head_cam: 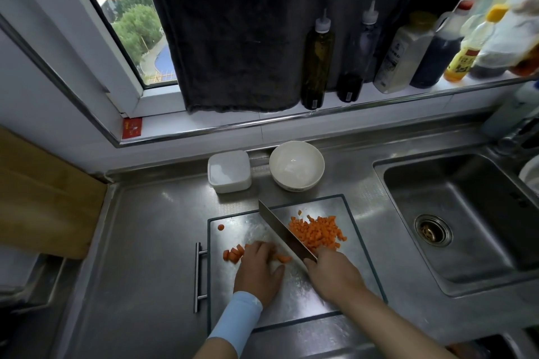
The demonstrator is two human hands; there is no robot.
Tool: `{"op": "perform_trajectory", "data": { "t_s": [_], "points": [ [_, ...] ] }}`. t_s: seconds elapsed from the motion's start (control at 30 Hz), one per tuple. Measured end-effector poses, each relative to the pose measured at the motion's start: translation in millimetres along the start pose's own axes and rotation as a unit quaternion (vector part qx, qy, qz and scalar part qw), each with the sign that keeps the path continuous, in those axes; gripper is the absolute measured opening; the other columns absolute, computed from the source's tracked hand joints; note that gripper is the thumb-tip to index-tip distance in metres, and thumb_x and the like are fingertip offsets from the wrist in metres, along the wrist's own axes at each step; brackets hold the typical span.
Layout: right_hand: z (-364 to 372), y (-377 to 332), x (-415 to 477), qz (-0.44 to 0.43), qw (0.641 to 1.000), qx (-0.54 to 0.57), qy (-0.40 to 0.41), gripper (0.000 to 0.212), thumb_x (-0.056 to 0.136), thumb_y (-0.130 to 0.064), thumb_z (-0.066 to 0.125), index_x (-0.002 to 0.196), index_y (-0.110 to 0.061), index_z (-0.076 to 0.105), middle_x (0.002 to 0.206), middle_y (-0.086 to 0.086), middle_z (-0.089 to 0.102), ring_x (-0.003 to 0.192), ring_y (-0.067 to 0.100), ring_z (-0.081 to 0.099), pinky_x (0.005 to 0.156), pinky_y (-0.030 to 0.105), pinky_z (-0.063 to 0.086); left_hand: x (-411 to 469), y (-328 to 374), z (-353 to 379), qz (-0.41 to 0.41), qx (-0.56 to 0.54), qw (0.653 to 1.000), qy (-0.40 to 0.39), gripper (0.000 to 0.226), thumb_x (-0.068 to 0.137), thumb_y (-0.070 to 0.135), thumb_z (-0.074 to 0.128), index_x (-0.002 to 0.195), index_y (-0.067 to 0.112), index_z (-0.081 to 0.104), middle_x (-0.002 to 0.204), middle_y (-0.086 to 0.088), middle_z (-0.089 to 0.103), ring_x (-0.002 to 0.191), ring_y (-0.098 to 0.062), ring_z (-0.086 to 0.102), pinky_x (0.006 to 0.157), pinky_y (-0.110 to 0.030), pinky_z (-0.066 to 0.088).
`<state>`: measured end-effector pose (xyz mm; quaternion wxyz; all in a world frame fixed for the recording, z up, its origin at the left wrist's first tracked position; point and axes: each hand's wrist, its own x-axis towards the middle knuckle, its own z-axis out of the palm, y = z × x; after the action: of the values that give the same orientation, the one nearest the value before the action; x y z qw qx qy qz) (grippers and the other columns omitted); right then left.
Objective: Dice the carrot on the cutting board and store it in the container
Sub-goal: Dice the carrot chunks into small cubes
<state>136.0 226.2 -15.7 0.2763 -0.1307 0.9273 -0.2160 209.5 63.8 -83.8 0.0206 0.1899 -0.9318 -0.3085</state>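
A steel cutting board (358,248) lies on the counter. A heap of diced carrot (316,232) sits on its right part. My left hand (258,269) presses down on uncut carrot sticks (233,254), fingers curled over them. My right hand (331,272) grips the handle of a knife (281,230); its blade runs diagonally between the sticks and the heap. One small carrot end (221,227) lies alone at the board's far left corner. The lidded plastic container (229,171) stands behind the board.
A white bowl (297,165) stands next to the container. The sink (455,213) is on the right. Several bottles (317,61) line the windowsill. A wooden board (43,198) leans at the left. A bar handle (198,277) sits left of the cutting board.
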Motion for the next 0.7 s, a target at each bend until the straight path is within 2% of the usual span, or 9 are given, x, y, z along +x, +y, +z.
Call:
{"op": "perform_trajectory", "data": {
  "t_s": [0.1,0.17,0.33,0.4,0.5,0.57,0.7],
  "points": [
    [2,1,-2,0.002,1.0,-0.007,-0.011,0.019,0.101,-0.042,0.045,0.089,-0.029,0.053,0.088,-0.007,0.058,0.078,0.015,0.054,0.063,0.029,0.039,0,-2,2,0.01,0.009,1.0,-0.007,0.022,0.087,0.028,0.063,0.108,0.03,0.061,0.112,0.013,0.053,0.104,-0.004,0.046,0.088,-0.007,0.03],
    [5,3,-3,0.003,1.0,-0.012,-0.019,0.017,0.101,-0.041,0.045,0.09,-0.029,0.053,0.09,-0.006,0.061,0.077,0.016,0.054,0.058,0.025,0.035,0,1,3,0.009,-0.001,1.0,-0.008,0.02,0.089,0.021,0.061,0.108,0.03,0.063,0.111,0.013,0.056,0.103,-0.004,0.047,0.087,-0.005,0.03],
    [11,-1,-3,0.003,1.0,0.011,-0.019,0.017,0.102,-0.04,0.045,0.093,-0.029,0.054,0.088,-0.008,0.056,0.079,0.014,0.054,0.069,0.027,0.04,2,8,3,0.031,-0.03,0.999,-0.023,0.017,0.092,0.015,0.059,0.103,0.026,0.065,0.109,0.012,0.056,0.098,-0.005,0.054,0.089,-0.008,0.039],
    [10,-1,-2,0.0,1.0,0.007,-0.02,0.02,0.102,-0.041,0.045,0.092,-0.027,0.055,0.086,-0.008,0.055,0.078,0.013,0.053,0.066,0.027,0.039,1,8,0,0.038,-0.036,0.998,-0.021,0.013,0.09,0.016,0.061,0.099,0.025,0.067,0.107,0.012,0.057,0.096,-0.004,0.054,0.088,-0.01,0.043],
    [7,0,-2,-0.001,1.0,-0.005,-0.018,0.021,0.101,-0.042,0.045,0.091,-0.027,0.056,0.084,-0.008,0.057,0.079,0.013,0.057,0.06,0.025,0.037,-2,6,-2,0.045,-0.018,0.999,0.0,0.013,0.087,0.021,0.066,0.099,0.024,0.07,0.108,0.011,0.058,0.097,-0.004,0.053,0.087,-0.006,0.037],
    [5,0,-3,-0.003,1.0,-0.01,-0.014,0.02,0.101,-0.042,0.046,0.093,-0.028,0.057,0.088,-0.007,0.061,0.081,0.015,0.059,0.062,0.026,0.039,-4,5,-2,0.038,-0.013,0.999,0.013,0.013,0.086,0.025,0.068,0.099,0.026,0.071,0.105,0.011,0.059,0.097,-0.006,0.053,0.087,-0.006,0.034],
    [3,-1,-9,-0.013,0.999,-0.036,0.003,0.016,0.1,-0.038,0.046,0.091,-0.029,0.056,0.086,-0.008,0.061,0.075,0.014,0.056,0.057,0.026,0.037,-7,3,1,0.027,-0.006,1.0,-0.003,0.018,0.093,0.033,0.058,0.106,0.032,0.07,0.112,0.01,0.06,0.104,-0.009,0.052,0.09,-0.013,0.037]
  ]
}}
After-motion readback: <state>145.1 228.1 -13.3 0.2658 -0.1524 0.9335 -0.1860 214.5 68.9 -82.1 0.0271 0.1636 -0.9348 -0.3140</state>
